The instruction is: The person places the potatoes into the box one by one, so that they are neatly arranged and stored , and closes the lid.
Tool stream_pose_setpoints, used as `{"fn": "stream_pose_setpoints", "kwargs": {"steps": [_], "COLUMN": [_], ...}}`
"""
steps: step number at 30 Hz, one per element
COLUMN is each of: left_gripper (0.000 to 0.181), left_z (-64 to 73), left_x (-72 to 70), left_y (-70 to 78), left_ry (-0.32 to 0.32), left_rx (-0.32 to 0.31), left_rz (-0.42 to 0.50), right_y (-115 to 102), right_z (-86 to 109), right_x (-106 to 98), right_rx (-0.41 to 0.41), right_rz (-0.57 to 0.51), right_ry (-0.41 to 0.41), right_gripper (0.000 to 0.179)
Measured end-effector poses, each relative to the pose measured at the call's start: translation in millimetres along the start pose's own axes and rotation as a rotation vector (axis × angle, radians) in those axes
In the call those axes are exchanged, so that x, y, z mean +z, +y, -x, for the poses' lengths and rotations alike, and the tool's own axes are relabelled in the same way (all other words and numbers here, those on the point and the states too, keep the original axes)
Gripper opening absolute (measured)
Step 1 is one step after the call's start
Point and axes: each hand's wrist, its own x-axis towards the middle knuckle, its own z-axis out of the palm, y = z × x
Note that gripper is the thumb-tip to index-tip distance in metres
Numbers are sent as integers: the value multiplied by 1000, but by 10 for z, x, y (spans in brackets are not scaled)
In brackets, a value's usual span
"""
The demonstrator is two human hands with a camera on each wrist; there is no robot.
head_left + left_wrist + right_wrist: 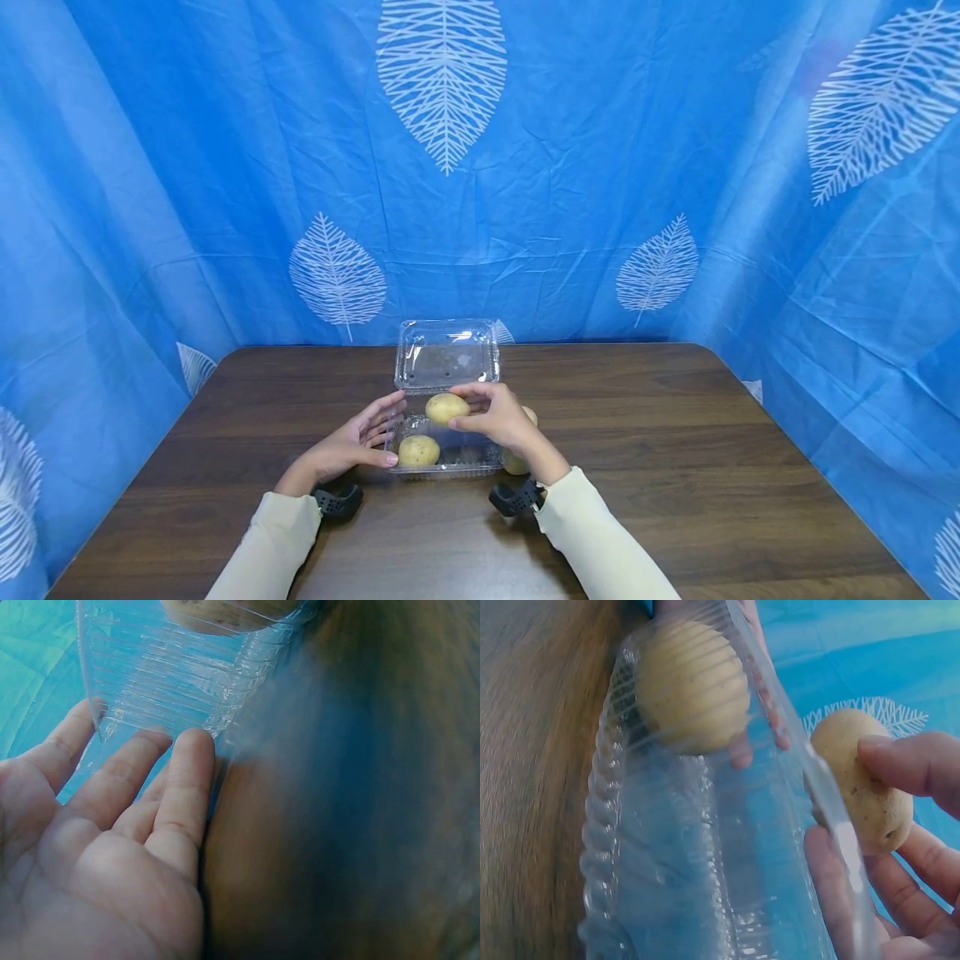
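A clear plastic clamshell box sits on the table with its lid raised at the back. In its left end lies one potato. My right hand pinches another potato between thumb and fingers, above the box. The right wrist view shows that held potato beyond the near wall of the box. At the box's left side is my left hand, its fingers extended along the wall and its thumb at the front rim. Its fingers look nearly straight in the left wrist view.
Beside the box's right end, potato surface shows partly behind my right wrist; how many potatoes are there I cannot tell. The brown wooden table reaches back to a blue curtain with white leaf prints.
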Motion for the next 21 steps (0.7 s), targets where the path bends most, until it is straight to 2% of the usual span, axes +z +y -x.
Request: {"fn": "stream_pose_setpoints", "kwargs": {"steps": [8,21], "left_gripper": [106,107], "left_z": [1,5], "left_x": [2,12], "left_y": [-11,10], "left_ry": [0,3], "left_rx": [8,0], "left_rz": [2,5], "right_y": [-8,21], "right_z": [-55,-118], "right_x": [95,230], "right_rx": [43,108], "right_rz": [3,-12], "right_ry": [12,77], "right_gripper": [48,46]}}
